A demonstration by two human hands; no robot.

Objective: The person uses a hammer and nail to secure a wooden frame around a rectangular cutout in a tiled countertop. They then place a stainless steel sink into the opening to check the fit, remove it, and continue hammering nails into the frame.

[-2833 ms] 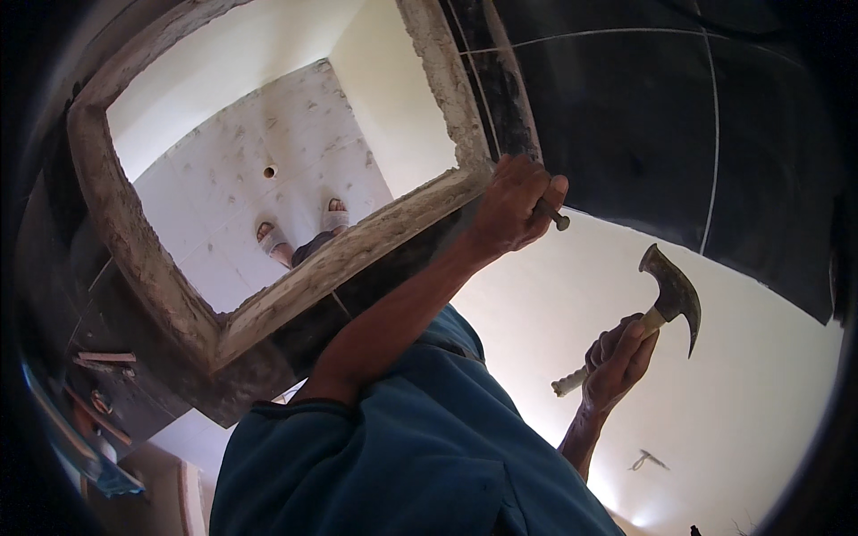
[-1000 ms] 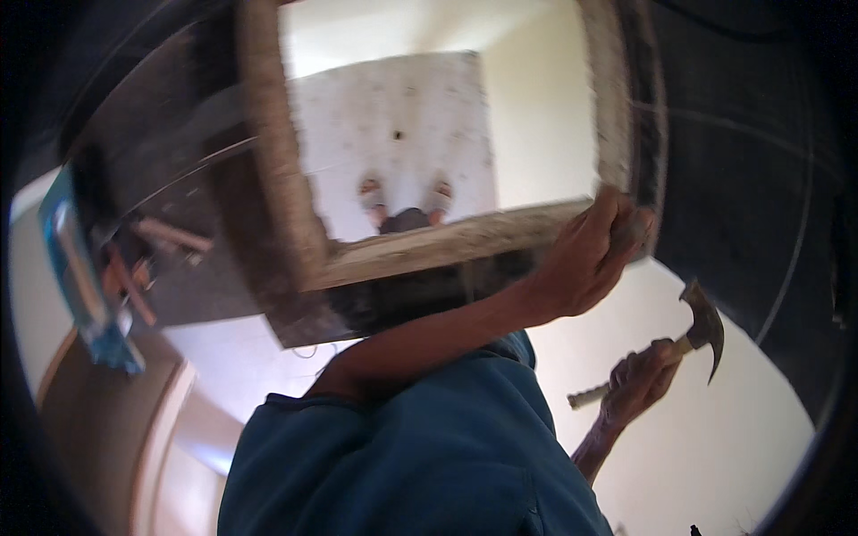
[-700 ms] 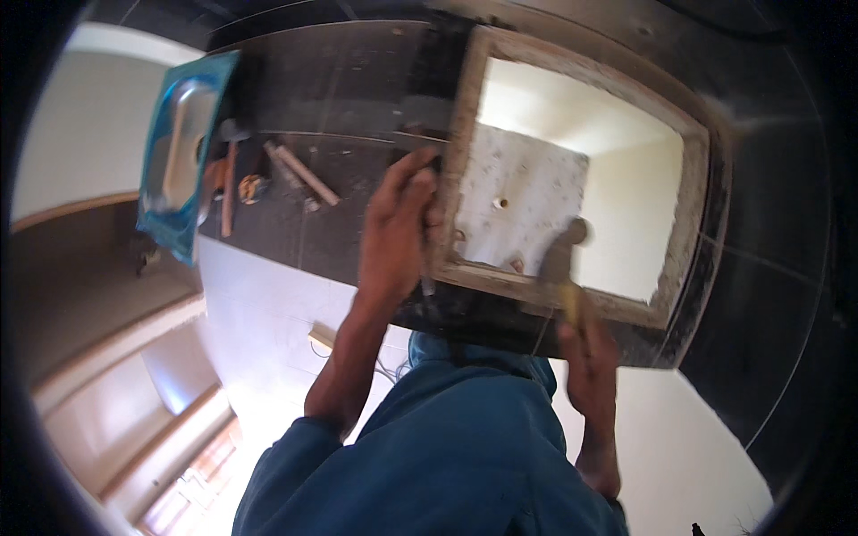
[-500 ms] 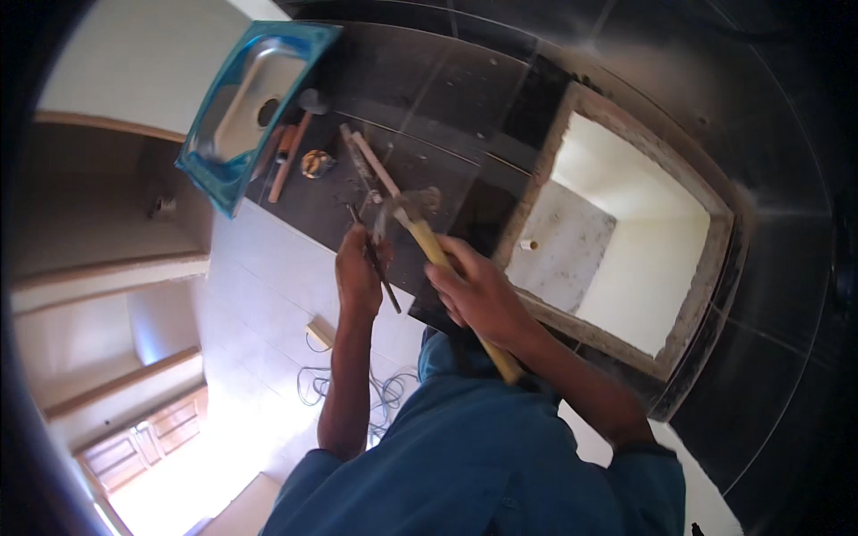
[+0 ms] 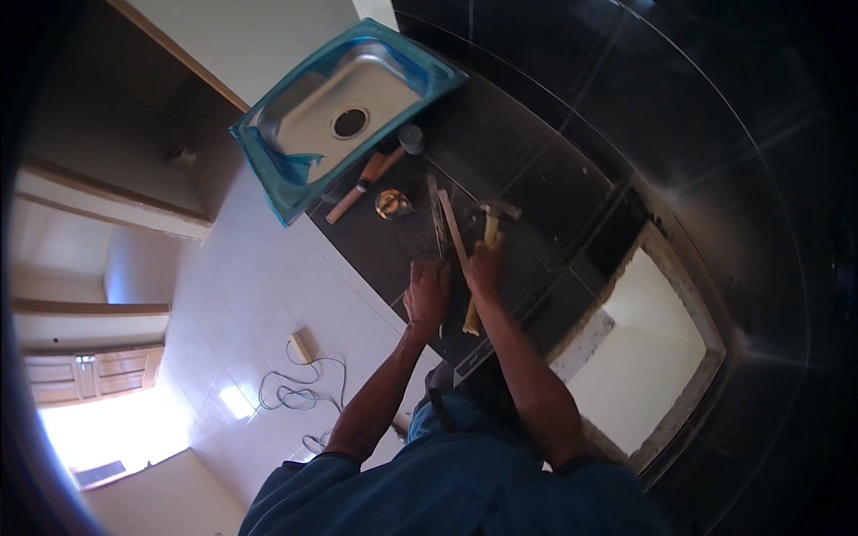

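My right hand (image 5: 485, 265) grips a claw hammer (image 5: 492, 228) by its yellow handle, low over the dark tiled counter (image 5: 527, 246). The hammer's metal head points away from me and the handle's end sticks out below my fist. Beside it, my left hand (image 5: 429, 295) is down at the counter, back upward, its fingers smeared by motion. The thin end of a rod shows just below that palm; the rest is hidden. Beyond my hands lie a greyish strip (image 5: 435, 205) and a paler wooden stick (image 5: 452, 223).
A steel sink (image 5: 268, 183) edged in blue film rests at the counter's far left. Near it are a grey-headed mallet (image 5: 410, 138) and a round gold-coloured object (image 5: 391, 205). A rough-edged rectangular cutout (image 5: 684, 246) opens at right. A cable (image 5: 304, 393) coils on the floor.
Both hands have moved down to the counter, the hammer still in my right. The dark rod that showed in my left hand is now mostly hidden. The view has shifted, showing more sink.
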